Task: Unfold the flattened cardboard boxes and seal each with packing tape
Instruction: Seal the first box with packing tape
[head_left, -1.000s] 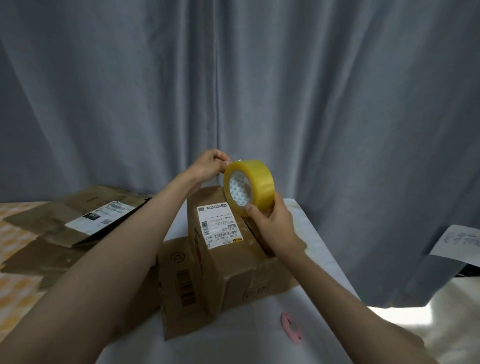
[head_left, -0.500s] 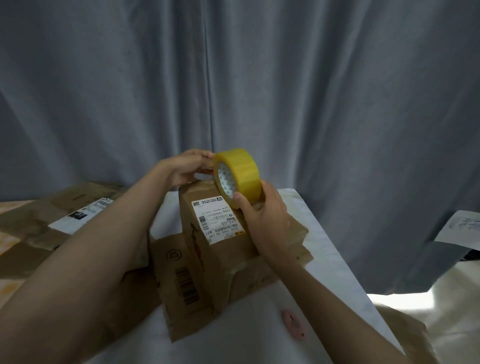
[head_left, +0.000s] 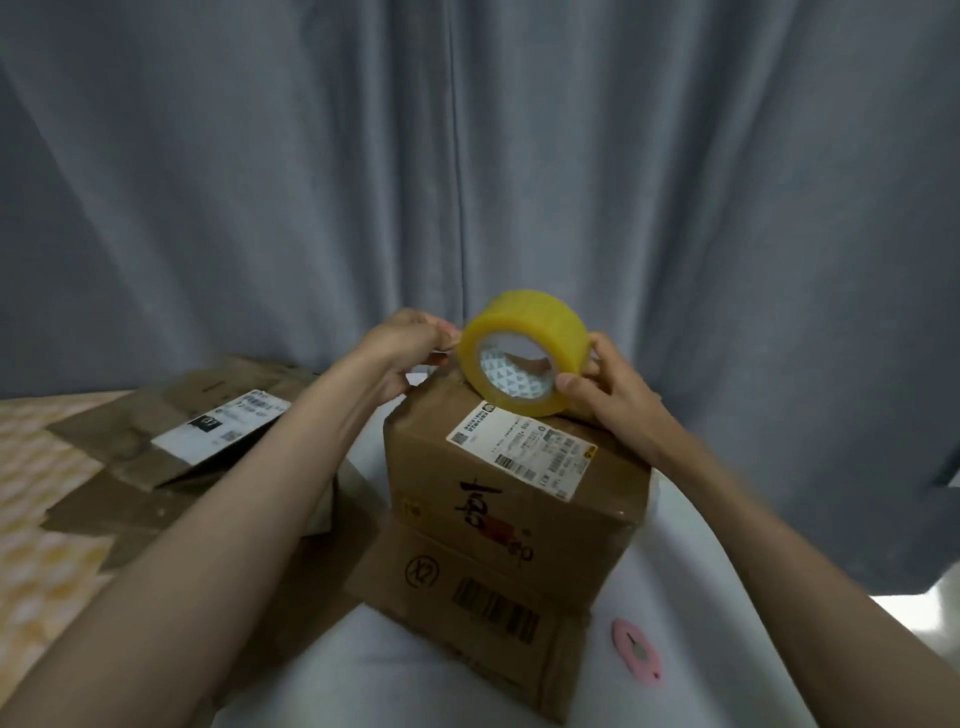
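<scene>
An unfolded brown cardboard box (head_left: 498, 499) with a white shipping label stands on the white table (head_left: 675, 597), on top of a flattened box (head_left: 467, 613). A yellow roll of packing tape (head_left: 540, 327) rests on the box's far top edge. My right hand (head_left: 608, 384) grips the roll from the right. My left hand (head_left: 410, 343) is at the roll's left side and pinches what looks like the free tape end, which is hard to see. More flattened boxes (head_left: 171, 441) lie to the left.
A small pink cutter (head_left: 636, 652) lies on the table right of the box. Grey curtains (head_left: 467, 156) hang close behind the table. A yellow-patterned surface (head_left: 41, 545) lies at the far left under the flat boxes.
The view has shifted and the box now faces me with its label on top. The roll has come down onto the box's top. My left hand stays at the roll's left edge.
</scene>
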